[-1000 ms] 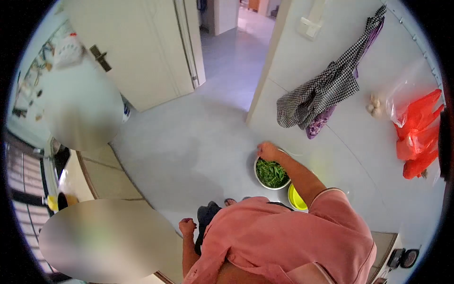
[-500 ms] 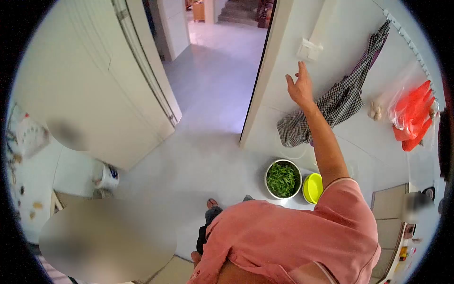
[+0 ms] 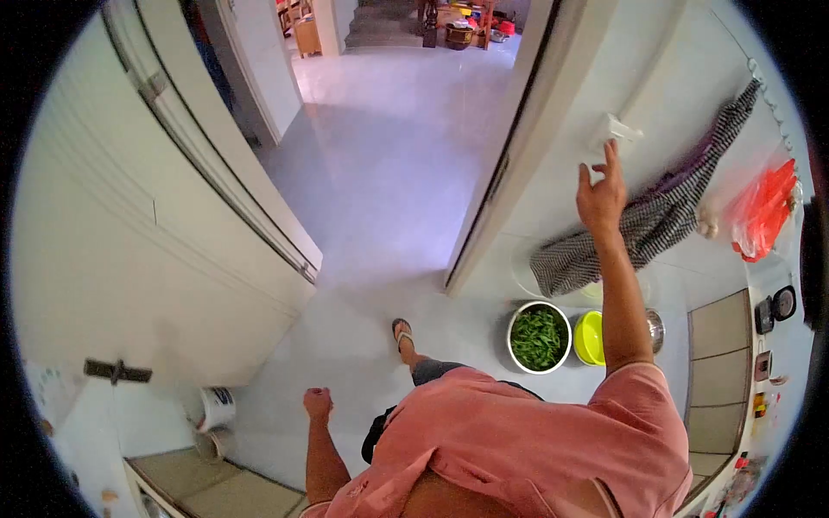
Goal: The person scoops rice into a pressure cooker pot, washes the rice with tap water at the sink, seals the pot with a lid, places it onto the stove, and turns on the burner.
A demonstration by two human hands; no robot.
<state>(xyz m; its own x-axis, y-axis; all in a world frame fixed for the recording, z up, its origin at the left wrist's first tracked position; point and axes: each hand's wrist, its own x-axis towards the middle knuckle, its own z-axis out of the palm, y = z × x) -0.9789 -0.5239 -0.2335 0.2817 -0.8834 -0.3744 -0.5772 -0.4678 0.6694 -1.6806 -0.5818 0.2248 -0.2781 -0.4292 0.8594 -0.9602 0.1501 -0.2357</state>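
My right hand (image 3: 603, 194) is raised toward the wall at the upper right, fingers apart and holding nothing. Its longest reaching fingertip is at the white wall switch (image 3: 615, 131) and seems to touch it. Beside that forearm, a black-and-white checked apron (image 3: 643, 237) hangs from the hook rail. At the lower left, my left hand (image 3: 318, 402) is curled into a fist at my side, apart from any object, and nothing shows in it.
An open doorway leads to a tiled floor (image 3: 389, 164), with a pale door (image 3: 155, 216) at left. By the right wall stand a bowl of leafy greens (image 3: 539, 337) and a yellow-green basin (image 3: 590, 338). A red plastic bag (image 3: 764, 211) hangs farther right. A white bucket (image 3: 216, 407) sits lower left.
My right hand has come up to the switch. My left hand has swung out into view, and one sandaled foot has stepped forward. The view has shifted toward the doorway.
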